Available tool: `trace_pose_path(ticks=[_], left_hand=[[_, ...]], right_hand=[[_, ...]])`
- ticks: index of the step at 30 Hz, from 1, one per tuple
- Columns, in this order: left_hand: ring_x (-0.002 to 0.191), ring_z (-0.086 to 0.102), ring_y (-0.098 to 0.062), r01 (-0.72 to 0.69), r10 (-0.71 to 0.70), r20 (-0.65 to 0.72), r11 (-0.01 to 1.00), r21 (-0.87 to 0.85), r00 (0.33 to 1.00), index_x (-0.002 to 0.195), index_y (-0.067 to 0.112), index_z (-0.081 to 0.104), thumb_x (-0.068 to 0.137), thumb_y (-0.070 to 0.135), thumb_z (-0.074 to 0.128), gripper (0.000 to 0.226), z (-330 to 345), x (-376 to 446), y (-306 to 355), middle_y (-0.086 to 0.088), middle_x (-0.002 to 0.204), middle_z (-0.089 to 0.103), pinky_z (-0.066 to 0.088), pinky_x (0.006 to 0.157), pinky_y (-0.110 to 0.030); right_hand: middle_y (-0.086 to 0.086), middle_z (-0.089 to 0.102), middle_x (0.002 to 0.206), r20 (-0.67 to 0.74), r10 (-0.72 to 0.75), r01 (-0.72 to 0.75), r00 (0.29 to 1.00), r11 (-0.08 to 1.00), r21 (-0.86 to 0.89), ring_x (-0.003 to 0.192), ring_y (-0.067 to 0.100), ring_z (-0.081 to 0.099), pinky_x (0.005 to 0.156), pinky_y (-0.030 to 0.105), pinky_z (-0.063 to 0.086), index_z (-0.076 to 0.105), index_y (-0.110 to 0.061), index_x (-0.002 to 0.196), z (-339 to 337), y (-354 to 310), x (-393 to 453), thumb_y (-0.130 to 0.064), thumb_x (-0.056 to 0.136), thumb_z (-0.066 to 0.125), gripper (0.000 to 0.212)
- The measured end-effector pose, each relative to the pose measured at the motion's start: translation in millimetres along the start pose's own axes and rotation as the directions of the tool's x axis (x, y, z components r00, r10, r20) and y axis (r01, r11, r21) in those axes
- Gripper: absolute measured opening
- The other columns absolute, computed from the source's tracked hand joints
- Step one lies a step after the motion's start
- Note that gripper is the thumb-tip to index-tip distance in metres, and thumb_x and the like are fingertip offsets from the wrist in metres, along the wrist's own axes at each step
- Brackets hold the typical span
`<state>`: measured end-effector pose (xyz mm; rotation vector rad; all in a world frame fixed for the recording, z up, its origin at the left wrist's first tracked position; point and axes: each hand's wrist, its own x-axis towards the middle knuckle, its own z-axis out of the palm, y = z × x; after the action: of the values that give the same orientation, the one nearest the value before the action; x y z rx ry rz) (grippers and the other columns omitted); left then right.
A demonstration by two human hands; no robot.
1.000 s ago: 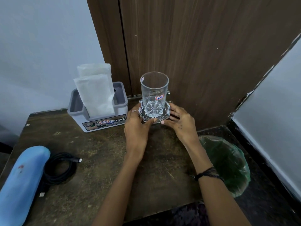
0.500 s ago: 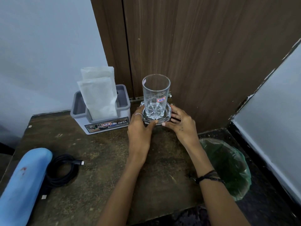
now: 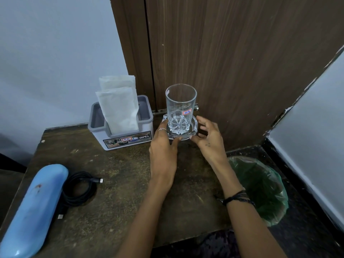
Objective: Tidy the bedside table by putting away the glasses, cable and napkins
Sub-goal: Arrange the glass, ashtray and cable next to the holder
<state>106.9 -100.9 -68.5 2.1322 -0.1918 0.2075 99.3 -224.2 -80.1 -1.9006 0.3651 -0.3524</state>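
A clear glass tumbler [image 3: 181,107] with a small sticker stands upright on a round glass coaster [image 3: 194,127] at the back of the wooden bedside table [image 3: 115,211]. My left hand [image 3: 162,155] grips the coaster's left and front rim between fingers and thumb. My right hand [image 3: 210,142] hovers at the coaster's right side with its fingers spread and lifted, only the thumb tip near the rim. White napkins [image 3: 119,107] stand in a grey holder [image 3: 128,140] to the left. A coiled black cable [image 3: 78,189] lies beside a blue glasses case [image 3: 33,211] at the front left.
A bin lined with a green bag [image 3: 260,189] sits on the floor just right of the table. A brown wooden door [image 3: 232,62] rises directly behind the tumbler. Pale walls close in at the left and right.
My right hand's fingers have come off the coaster's right rim and spread. The left hand keeps its hold. The tumbler and coaster stay in the same spot.
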Motion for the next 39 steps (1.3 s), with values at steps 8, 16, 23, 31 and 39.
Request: trace_pose_path(ticks=[8,16,23,31,39], left_hand=[[0.081,0.06,-0.004,-0.046,0.02,-0.234,0.993,-0.106,0.972,0.103,0.016,0.066,0.091,0.016,0.056,0.016,-53,-28,16,0.003,0.097,0.068,0.047,0.074,-0.008],[0.108,0.051,-0.009,0.145,-0.417,-0.531,0.866,-0.478,0.737,0.121,0.014,0.05,0.084,0.001,0.047,0.039,-119,2,-36,-0.004,0.123,0.054,0.04,0.079,0.0],[0.109,0.056,-0.011,0.304,-0.45,-0.192,0.806,-0.508,0.872,0.13,0.019,0.051,0.088,0.005,0.05,0.044,-114,14,-51,0.001,0.122,0.061,0.044,0.091,-0.026],[0.1,0.056,-0.008,0.32,-0.437,-0.169,0.826,-0.464,0.884,0.128,0.02,0.053,0.087,0.005,0.048,0.044,-107,9,-41,0.003,0.114,0.063,0.042,0.083,-0.024],[0.102,0.054,-0.006,0.336,-0.392,-0.128,0.886,-0.321,0.911,0.128,0.017,0.053,0.089,0.009,0.05,0.04,-124,2,-38,0.002,0.119,0.062,0.042,0.088,-0.021]], right_hand=[[-0.006,0.058,0.086,-0.307,-0.249,0.253,0.918,0.967,-0.027,0.074,0.005,0.054,0.069,0.021,0.046,0.064,-0.016,0.087,29,-47,-48,-0.011,0.081,0.06,0.009],[0.0,0.066,0.096,-0.034,-0.087,0.091,0.996,0.983,0.159,0.085,0.006,0.059,0.071,0.002,0.043,0.048,-0.022,0.135,88,-59,-39,-0.019,0.087,0.062,0.05],[0.0,0.065,0.111,-0.023,-0.028,0.033,0.999,0.974,0.226,0.082,0.008,0.058,0.067,0.008,0.047,0.052,-0.023,0.13,114,-51,-31,-0.022,0.084,0.064,0.048],[-0.001,0.067,0.104,-0.077,-0.022,0.038,0.997,0.977,0.21,0.077,0.008,0.054,0.063,0.004,0.042,0.055,-0.019,0.127,98,-50,-40,-0.02,0.085,0.064,0.043],[0.003,0.068,0.1,-0.124,-0.006,0.023,0.992,0.99,0.139,0.081,0.022,0.066,0.076,0.046,0.056,0.049,-0.022,0.131,95,-58,-56,-0.024,0.085,0.063,0.047]])
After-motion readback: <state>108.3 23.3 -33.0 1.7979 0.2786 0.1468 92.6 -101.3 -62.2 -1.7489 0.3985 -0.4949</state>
